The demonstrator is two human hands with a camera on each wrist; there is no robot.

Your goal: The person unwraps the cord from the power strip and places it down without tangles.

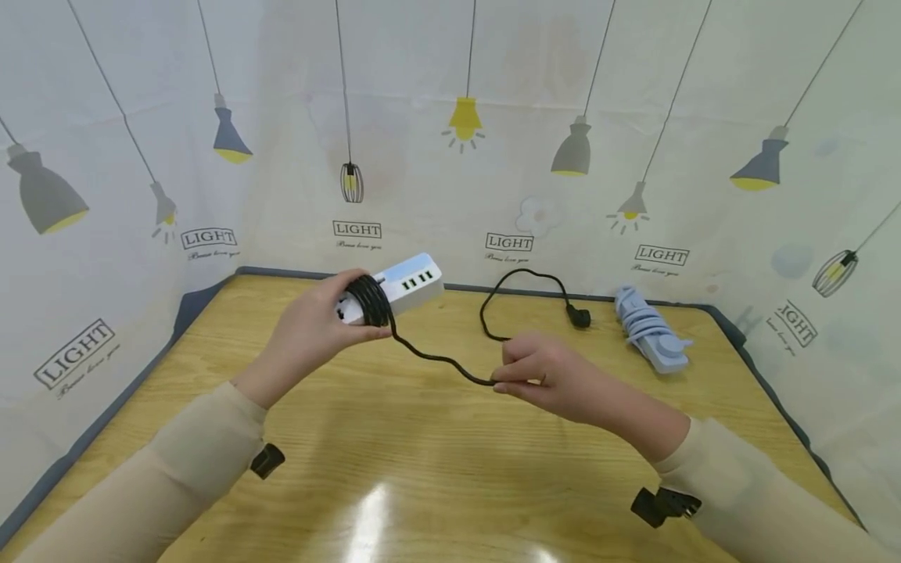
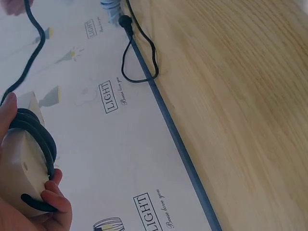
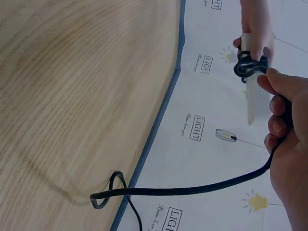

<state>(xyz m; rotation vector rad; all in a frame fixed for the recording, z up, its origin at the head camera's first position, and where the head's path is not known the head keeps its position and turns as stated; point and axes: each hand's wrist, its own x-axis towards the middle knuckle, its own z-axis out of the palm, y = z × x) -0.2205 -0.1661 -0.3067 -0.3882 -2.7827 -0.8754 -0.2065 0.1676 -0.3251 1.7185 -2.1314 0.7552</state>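
Observation:
A white power strip (image 1: 417,283) with several ports is held above the table in the left hand (image 1: 313,320), fingers and thumb around it. Several turns of black cord (image 1: 371,300) circle the strip by that hand. From there the cord sags across to the right hand (image 1: 556,375), which pinches it between thumb and fingers. Beyond the right hand the cord loops over the table to a black plug (image 1: 579,317). In the right wrist view, the cord (image 3: 192,190) runs through the curled fingers of the right hand (image 3: 291,115).
At the back right of the wooden table (image 1: 394,453) lies a light blue power strip (image 1: 651,332) with its own cord wound round it. A cloth printed with lamps (image 1: 415,180) stands along the back and both sides.

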